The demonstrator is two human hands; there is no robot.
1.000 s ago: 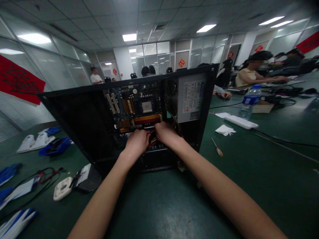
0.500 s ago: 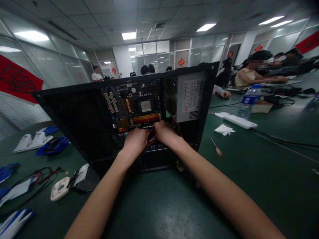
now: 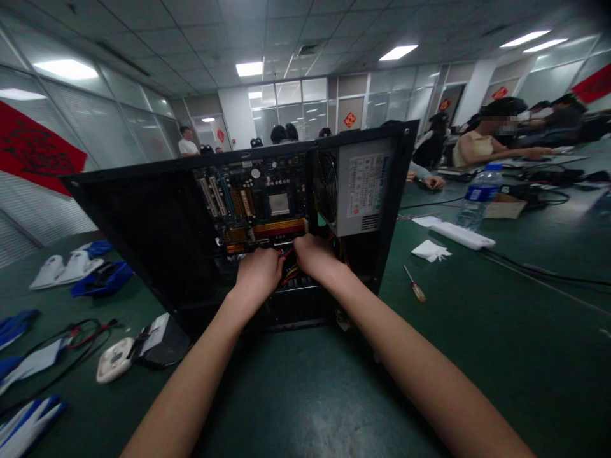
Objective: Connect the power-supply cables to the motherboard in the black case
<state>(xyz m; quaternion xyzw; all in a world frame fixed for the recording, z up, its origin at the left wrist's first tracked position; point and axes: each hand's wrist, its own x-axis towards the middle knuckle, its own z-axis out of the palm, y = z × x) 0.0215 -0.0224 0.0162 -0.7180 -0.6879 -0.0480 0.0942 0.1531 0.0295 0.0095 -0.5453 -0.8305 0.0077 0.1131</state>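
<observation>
An open black computer case (image 3: pixel 138 222) stands on the green table, its inside facing me. Within it are the motherboard (image 3: pixel 258 191) with a bare square processor, a yellow and red memory slot area, and the silver power supply (image 3: pixel 365 184) at upper right. Just below the motherboard, my left hand (image 3: pixel 260 275) and my right hand (image 3: pixel 315 254) are close together, both closed. Thin red, yellow and black power cables (image 3: pixel 290 273) run between them, and they appear to grip these; the fingertips are mostly hidden behind the hands.
A screwdriver (image 3: pixel 414 284), crumpled tissue (image 3: pixel 431 250), white power strip (image 3: pixel 463 235) and water bottle (image 3: pixel 480 197) lie or stand to the right. At left are a black boxy part (image 3: pixel 162 343), a white round-cornered object (image 3: pixel 114 360), cables and blue-white gloves (image 3: pixel 31 426). Other people sit beyond.
My hands stay in nearly the same place, with a slight shift of the left hand. The red cable between them shows a little more. The camera view has moved slightly.
</observation>
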